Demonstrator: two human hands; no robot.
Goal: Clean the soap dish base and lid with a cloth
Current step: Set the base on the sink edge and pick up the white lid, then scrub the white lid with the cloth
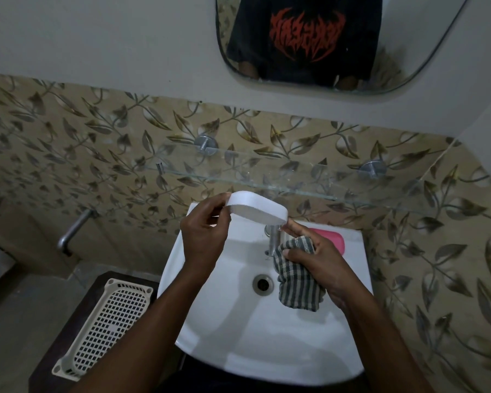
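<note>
A white oval soap dish part (257,207) is held up above the back of the white sink (233,321); I cannot tell whether it is the base or the lid. My left hand (203,236) grips its left end. My right hand (313,255) touches its right end with a fingertip while clutching a grey-and-white striped cloth (296,282), which hangs over the basin. A pink soap dish part (332,239) lies on the sink's back right ledge, partly hidden behind my right hand.
A metal tap (272,239) stands at the sink's back, under the held part. A glass shelf (295,177) juts from the leaf-patterned wall just above. A beige perforated basket (108,324) sits on a dark stand at the left. A mirror (323,43) hangs above.
</note>
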